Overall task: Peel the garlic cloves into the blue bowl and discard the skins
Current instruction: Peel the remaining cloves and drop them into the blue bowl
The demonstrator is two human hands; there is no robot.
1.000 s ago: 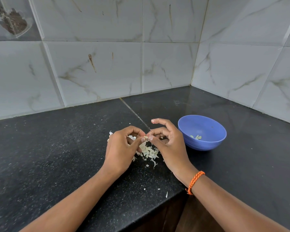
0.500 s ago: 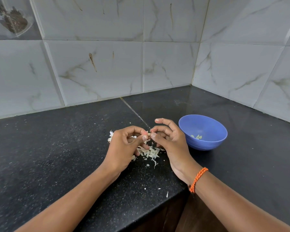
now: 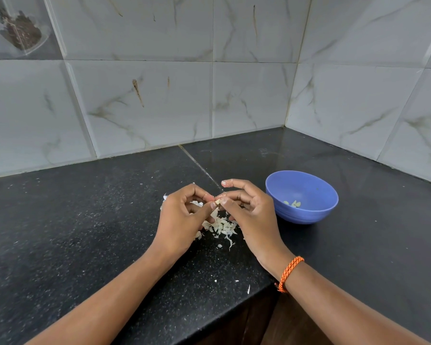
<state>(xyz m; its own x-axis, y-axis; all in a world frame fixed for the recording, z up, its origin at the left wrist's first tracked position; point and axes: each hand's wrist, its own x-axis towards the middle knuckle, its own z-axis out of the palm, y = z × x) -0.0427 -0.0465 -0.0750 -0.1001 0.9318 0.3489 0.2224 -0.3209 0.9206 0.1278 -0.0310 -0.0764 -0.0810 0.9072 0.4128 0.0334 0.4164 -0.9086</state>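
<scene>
- Black granite countertop [image 3: 85,232], marble-tiled corner.
- Left hand [image 3: 182,220] and right hand [image 3: 251,215] together, both pinching 1 garlic clove [image 3: 217,201] over the skins [image 3: 222,226].
- Blue bowl [image 3: 306,215] just right.

Small pale garlic clove [image 3: 218,201], pinched between fingertips of left grip [image 3: 182,215] and right grip [image 3: 249,215], held above the worktop. Loose heap of whitish papery skins [image 3: 222,226] directly under both grips, few flakes nearer the edge. Blue bowl [image 3: 309,215] upright, just beside right grip, with few peeled cloves [image 3: 292,203] at its bottom.
</scene>
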